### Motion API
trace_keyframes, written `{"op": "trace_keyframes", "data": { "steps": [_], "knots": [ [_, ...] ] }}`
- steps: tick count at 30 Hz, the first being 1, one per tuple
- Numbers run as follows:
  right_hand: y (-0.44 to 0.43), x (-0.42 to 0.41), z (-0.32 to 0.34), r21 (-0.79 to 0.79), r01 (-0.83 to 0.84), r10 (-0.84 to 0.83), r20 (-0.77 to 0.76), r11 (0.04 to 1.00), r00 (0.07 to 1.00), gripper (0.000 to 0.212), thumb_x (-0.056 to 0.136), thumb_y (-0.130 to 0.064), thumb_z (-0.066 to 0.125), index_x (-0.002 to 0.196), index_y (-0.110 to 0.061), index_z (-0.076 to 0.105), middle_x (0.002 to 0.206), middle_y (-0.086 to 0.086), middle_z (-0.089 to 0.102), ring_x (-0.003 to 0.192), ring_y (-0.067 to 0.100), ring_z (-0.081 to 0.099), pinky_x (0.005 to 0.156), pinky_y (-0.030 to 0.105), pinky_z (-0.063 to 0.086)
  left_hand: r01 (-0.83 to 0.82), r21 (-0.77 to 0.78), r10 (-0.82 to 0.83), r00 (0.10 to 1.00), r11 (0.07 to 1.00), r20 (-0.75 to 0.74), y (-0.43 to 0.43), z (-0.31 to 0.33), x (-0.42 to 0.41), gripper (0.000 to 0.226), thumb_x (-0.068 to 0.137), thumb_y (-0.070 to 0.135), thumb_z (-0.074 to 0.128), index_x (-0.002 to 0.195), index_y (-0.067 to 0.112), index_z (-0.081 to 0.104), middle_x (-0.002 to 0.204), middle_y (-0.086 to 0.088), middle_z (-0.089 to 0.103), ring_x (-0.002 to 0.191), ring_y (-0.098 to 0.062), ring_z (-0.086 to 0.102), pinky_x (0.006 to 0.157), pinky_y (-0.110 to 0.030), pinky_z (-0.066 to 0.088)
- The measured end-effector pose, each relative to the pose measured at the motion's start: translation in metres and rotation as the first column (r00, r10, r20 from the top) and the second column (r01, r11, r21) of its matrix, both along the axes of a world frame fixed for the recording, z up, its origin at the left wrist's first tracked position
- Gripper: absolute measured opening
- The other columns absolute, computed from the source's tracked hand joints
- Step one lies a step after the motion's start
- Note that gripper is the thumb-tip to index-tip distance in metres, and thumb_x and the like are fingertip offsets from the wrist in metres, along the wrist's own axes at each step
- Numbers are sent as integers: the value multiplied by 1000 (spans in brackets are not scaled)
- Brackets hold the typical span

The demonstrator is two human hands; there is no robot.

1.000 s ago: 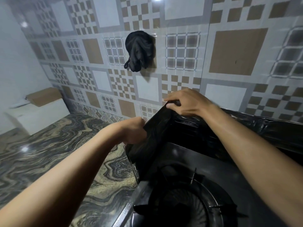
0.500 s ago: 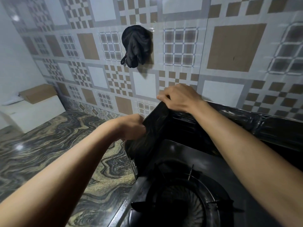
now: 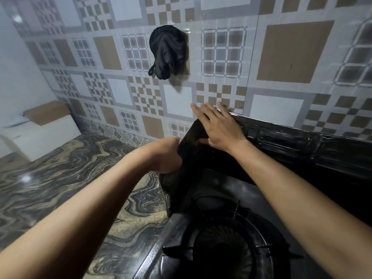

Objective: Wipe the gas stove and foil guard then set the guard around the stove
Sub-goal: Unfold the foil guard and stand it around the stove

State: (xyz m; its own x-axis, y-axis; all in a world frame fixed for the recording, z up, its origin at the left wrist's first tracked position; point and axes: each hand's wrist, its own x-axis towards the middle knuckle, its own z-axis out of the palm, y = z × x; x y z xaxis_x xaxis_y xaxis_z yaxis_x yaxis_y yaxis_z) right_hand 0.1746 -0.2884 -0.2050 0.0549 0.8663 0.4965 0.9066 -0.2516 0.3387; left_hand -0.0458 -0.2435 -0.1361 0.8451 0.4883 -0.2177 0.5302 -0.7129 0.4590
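Observation:
The black gas stove (image 3: 217, 190) fills the lower right, its round burner grate (image 3: 225, 250) near the bottom edge. A dark, grimy foil guard (image 3: 285, 141) stands upright along the stove's back against the tiled wall and bends forward at the left corner. My left hand (image 3: 165, 156) grips the guard's left panel from outside, fingers curled over its edge. My right hand (image 3: 219, 125) lies on the guard's top corner with its fingers spread flat and its thumb tucked inside the panel.
A black cloth bundle (image 3: 169, 51) hangs on the patterned tile wall above the stove. The swirled marble counter (image 3: 66, 190) stretches left. A white block with a brown cardboard box (image 3: 46, 114) on it stands at the far left corner.
My right hand has let go of its grip on the guard's top corner and now rests with its fingers spread. My left hand stays on the left panel.

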Motion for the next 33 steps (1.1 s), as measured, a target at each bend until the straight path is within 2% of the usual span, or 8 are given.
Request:
{"op": "trace_keyframes", "data": {
  "steps": [3,8,14,17,20,22,27,33],
  "knots": [
    [-9,1,6,17,-45,45,-6,999,999,104,85,-55,62,155,-6,2,160,22,20,150,34,14,121,53,12,-21,-69,15,996,997,-88,-1,5,2,22,82,-2,54,89,17,63,77,-3,68,71,-20,67,52,-26,49],
    [-57,6,-4,86,-24,17,80,996,997,72,95,-36,54,154,-9,23,158,19,27,148,33,22,119,56,17,-91,-308,4,962,947,-272,-1,22,14,35,89,6,64,123,7,60,104,-19,75,84,-35,75,68,-51,62],
    [-112,19,-33,-29,273,-259,243,961,935,48,95,-8,31,140,-8,47,158,24,24,147,40,21,110,73,13,-2,-43,3,1000,999,9,4,14,50,98,89,5,61,156,39,-1,141,-8,50,123,-36,54,87,-44,53],
    [-110,29,-44,-67,393,-362,270,917,892,59,95,-10,17,152,-9,28,161,24,9,149,40,8,114,69,6,18,-9,-18,998,1000,52,14,6,58,94,89,1,53,158,33,-3,153,-14,43,136,-34,43,107,-42,37],
    [-98,42,-49,-77,381,-347,279,921,895,61,95,-12,10,155,-10,18,161,24,4,149,40,4,115,67,1,52,-51,-47,994,997,101,18,4,60,91,87,-6,47,158,30,3,147,-7,46,131,-29,46,104,-33,38],
    [-91,48,-49,-86,339,-302,290,937,908,60,96,-12,11,156,-10,12,162,23,1,150,40,1,115,67,-1,70,-39,-63,986,997,156,20,3,59,90,84,-9,45,157,30,12,130,-3,54,119,-24,52,94,-26,40],
    [-89,54,-48,-87,253,-217,300,964,929,59,99,-11,25,156,-11,13,161,23,3,149,40,4,115,65,4,60,16,-61,984,998,169,31,-5,65,88,80,-2,51,154,33,19,125,-13,62,116,-34,57,102,-44,46],
    [-107,50,-42,-100,222,-196,225,970,954,78,90,-20,65,154,-11,23,161,24,10,149,40,8,118,61,10,74,18,-75,984,997,158,24,0,74,91,84,-9,47,158,30,12,120,-6,55,112,-27,53,87,-29,39]
  ]
}}
